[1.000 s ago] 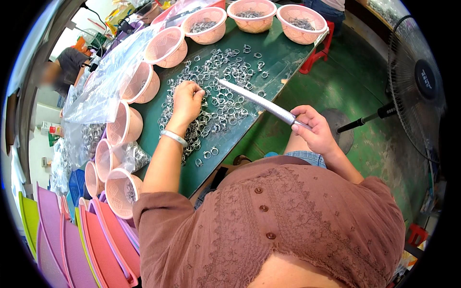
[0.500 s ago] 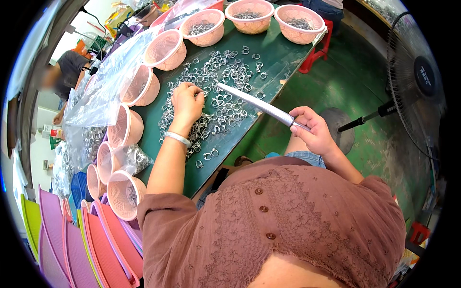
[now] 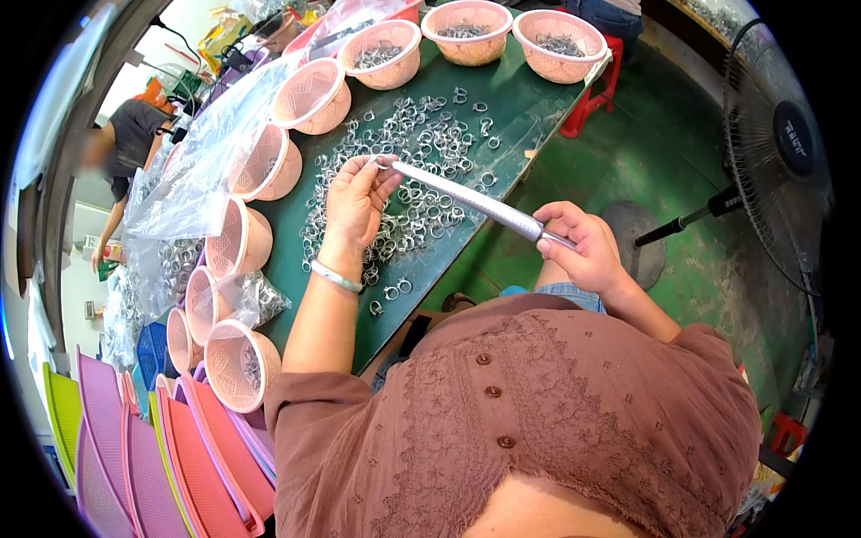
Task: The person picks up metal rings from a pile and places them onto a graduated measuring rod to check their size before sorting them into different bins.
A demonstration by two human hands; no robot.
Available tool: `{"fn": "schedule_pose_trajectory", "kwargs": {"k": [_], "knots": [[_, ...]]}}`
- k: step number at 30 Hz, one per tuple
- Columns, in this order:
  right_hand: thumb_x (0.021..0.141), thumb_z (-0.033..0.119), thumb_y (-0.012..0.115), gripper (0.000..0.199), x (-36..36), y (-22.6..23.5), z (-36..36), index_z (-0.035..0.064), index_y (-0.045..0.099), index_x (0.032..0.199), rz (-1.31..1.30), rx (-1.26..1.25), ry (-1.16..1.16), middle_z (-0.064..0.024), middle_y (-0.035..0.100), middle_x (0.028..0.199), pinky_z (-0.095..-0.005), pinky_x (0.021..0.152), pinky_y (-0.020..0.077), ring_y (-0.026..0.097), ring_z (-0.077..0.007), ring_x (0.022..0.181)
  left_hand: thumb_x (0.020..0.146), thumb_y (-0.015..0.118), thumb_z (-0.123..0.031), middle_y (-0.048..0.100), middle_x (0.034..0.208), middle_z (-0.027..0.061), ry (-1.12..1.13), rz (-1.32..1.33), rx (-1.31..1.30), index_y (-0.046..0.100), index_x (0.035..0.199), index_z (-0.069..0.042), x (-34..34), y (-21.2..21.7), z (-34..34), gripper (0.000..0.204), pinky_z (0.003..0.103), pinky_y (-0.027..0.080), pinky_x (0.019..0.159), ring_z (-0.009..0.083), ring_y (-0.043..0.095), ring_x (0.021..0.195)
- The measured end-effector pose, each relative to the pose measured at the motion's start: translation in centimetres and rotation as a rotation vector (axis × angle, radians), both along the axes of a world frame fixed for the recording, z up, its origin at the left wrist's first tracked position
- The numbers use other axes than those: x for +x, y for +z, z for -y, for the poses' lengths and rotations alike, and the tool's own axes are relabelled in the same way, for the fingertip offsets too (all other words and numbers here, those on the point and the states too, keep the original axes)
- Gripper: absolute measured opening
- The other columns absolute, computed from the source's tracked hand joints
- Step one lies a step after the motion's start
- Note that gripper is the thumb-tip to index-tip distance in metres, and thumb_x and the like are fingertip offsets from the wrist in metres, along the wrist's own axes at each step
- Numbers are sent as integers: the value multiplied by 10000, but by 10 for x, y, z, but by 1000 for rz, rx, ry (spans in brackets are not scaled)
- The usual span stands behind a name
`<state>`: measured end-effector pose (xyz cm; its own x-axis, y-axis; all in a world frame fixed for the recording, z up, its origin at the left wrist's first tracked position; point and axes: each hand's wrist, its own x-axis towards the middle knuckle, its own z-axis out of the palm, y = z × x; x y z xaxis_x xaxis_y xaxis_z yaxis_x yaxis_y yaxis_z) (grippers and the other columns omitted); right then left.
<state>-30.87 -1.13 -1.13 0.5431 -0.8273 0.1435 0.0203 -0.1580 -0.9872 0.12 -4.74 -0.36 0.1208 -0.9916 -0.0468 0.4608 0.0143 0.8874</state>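
My right hand (image 3: pixel 583 249) is closed round the handle of a tapered metal ring mandrel (image 3: pixel 473 199), which slants up and left over the table's edge. At the mandrel's thin tip, my left hand (image 3: pixel 355 202) pinches a small silver-coloured ring (image 3: pixel 384 162) between thumb and fingers. The ring is right beside the tip; whether it is slipped over it I cannot tell. Beneath both lies a wide spread of loose rings (image 3: pixel 426 208) on the green tabletop (image 3: pixel 511 117). A pale bangle circles my left wrist.
Pink plastic baskets (image 3: pixel 240 235) line the table's far and left sides, several with metal pieces inside. Clear plastic bags (image 3: pixel 179 193) lie behind them. Coloured trays (image 3: pixel 202 448) are stacked at lower left. A fan (image 3: pixel 780 148) stands at right. Another person (image 3: pixel 134 134) is at far left.
My left hand has risen from the heap of rings to the mandrel's tip, bringing a ring into view. The mandrel has shifted slightly, still held in my right hand.
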Motion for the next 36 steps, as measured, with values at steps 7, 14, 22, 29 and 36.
{"fn": "schedule_pose_trajectory", "kwargs": {"k": [7,14,22,29,36], "knots": [[814,-20,523,283,5,-1,-3,8,431,1081,77,-17,-21,25,482,700,-176,550,325,421,-24,631,896,421,-56,585,981,130,39,-119,-76,502,934,-31,-18,-10,-4,93,328,495,822,230,580,923],[800,-29,541,282,11,-5,-1,18,455,1064,35,-151,-69,14,497,663,-187,553,343,433,-35,598,871,494,-110,589,970,143,-3,-388,-107,518,911,-33,-31,-2,-15,90,377,486,846,249,569,973],[787,-34,553,290,10,3,-4,13,463,1059,-85,-319,-107,-11,530,674,-199,585,380,468,-59,609,803,562,-24,583,977,140,-23,-223,-42,431,1088,-58,-36,6,-21,316,371,506,807,281,566,971],[782,-42,554,285,18,-5,-6,3,467,1050,77,-201,-79,-39,555,740,-205,612,399,505,-74,663,763,594,2,580,1029,97,-287,-255,-54,374,1213,-89,-64,6,-36,509,403,439,877,265,529,1036],[767,-53,570,297,24,-8,-5,-1,478,1046,75,-262,-79,-86,594,832,-226,651,435,561,-109,728,760,600,4,559,1093,121,-341,-282,-111,304,1284,-63,-68,5,-44,606,326,412,869,209,525,1018]]}}
